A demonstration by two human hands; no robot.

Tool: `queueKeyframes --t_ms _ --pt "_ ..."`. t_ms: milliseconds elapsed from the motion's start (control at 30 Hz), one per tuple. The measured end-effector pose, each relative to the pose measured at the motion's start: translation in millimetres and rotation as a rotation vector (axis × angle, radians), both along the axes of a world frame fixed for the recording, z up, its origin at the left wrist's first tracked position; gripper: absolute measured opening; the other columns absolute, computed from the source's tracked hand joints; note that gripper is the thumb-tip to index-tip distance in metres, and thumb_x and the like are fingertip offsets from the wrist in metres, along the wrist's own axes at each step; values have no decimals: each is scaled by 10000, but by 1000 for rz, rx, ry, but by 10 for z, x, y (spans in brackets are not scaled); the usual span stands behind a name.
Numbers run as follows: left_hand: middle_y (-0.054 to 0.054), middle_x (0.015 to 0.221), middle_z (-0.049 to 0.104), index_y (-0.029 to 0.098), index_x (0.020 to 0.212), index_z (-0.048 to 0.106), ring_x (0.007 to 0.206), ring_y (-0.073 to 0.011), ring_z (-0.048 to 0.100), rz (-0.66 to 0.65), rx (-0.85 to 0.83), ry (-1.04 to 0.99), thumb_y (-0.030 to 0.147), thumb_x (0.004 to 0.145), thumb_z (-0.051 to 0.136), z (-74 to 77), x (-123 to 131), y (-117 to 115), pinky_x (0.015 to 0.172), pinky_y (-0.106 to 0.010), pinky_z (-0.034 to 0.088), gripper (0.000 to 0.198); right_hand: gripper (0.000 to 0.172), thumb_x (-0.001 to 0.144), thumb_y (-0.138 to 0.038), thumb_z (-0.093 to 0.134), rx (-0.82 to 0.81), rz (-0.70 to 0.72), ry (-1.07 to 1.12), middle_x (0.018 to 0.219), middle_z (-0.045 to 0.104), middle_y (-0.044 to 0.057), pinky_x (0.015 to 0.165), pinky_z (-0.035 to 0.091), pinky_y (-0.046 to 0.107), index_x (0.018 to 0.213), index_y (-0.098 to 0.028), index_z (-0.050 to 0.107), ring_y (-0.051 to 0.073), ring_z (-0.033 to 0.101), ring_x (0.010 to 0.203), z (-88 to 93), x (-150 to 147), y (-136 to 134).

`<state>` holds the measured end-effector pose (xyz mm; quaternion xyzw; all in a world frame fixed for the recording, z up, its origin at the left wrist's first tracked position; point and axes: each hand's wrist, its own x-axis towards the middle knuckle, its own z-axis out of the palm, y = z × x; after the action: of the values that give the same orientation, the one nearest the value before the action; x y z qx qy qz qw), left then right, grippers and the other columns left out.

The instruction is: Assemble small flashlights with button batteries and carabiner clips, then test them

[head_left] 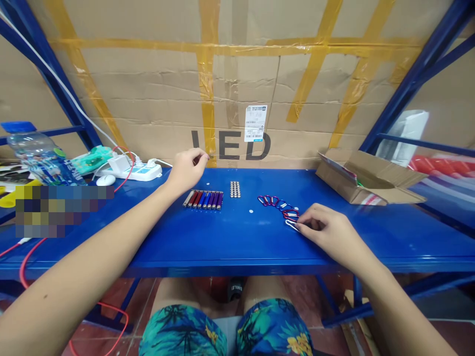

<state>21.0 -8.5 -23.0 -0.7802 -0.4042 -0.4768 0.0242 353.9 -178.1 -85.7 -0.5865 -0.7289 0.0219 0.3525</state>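
Observation:
My right hand (324, 227) pinches a silver carabiner (290, 225) against the blue tabletop. It is the nearest one in a curved line of small carabiners; red ones (267, 200) and blue ones (283, 204) lie farther along. Above and behind a row of slim metal tubes (203, 200), like mini flashlights, my left hand (190, 167) hovers with fingers curled and fingertips together. Whatever it holds, if anything, is hidden. The tubes run from silver through red and blue to purple. Small button cells (235, 189) stand in a neat block between the tubes and the carabiners.
An open cardboard box (365, 180) sits at the right back. On the left are a power strip (139, 170) with plugs, a water bottle (40, 153) and a red cable (27, 262). A large taped carton (159, 99) walls off the back; blue metal posts (415, 74) flank it.

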Motion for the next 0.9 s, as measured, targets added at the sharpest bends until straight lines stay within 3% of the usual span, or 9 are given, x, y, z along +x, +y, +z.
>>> queueKeyframes --t_ms 267,900 --pt "-35 731 702 167 779 690 670 -155 596 13 18 -17 270 883 516 10 -2 2 655 -301 430 227 151 801 -297 638 -75 -7 25 719 630 24 560 402 288 695 -214 709 146 521 577 57 -20 9" --pt "-46 743 699 162 794 687 670 -150 599 16 9 -45 255 875 496 28 -25 -2 655 -299 450 227 199 841 -334 629 -14 0 -22 703 632 37 563 424 295 714 -211 720 157 537 573 21 -21 58"
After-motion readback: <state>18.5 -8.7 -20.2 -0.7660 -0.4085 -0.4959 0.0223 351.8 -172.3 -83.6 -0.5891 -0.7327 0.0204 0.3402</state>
